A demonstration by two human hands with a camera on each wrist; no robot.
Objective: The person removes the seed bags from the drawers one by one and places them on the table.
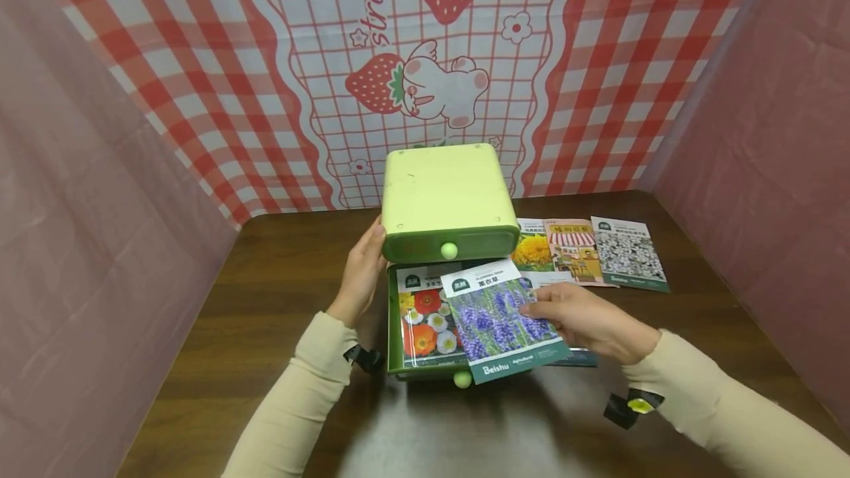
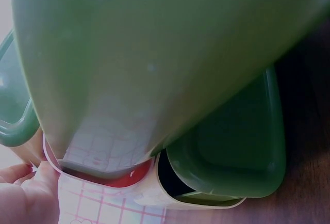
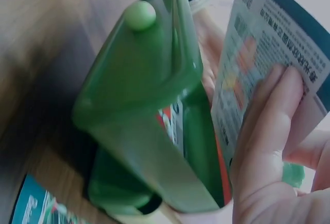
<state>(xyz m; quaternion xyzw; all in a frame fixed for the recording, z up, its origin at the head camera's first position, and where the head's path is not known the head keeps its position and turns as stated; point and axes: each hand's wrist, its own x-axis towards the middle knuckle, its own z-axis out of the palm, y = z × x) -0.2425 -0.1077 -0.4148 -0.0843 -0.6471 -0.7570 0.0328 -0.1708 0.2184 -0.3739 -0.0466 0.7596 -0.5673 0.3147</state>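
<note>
A small light-green cabinet [image 1: 448, 186] stands on the table, its upper drawer [image 1: 418, 246] closed and its lower drawer [image 1: 393, 330] pulled out. Against the cabinet's left side rests my left hand [image 1: 358, 275], fingers along the wall. My right hand [image 1: 594, 319] pinches a seed packet with purple flowers [image 1: 498, 323] by its right edge, thumb on the front. That packet is tilted over the right part of the lower drawer; its printed back [image 3: 232, 90] faces the right wrist camera. Inside the drawer lies a poppy seed packet [image 1: 421, 327], partly covered by the held one.
Right of the cabinet lie a yellow-flower packet [image 1: 533, 249], a packet with a shop-front drawing [image 1: 574, 246] and a white-flower packet [image 1: 631, 253]. Another packet [image 1: 578, 358] shows partly beneath my right hand. A checked strawberry cloth [image 1: 312, 131] hangs behind; pink cloths flank the table.
</note>
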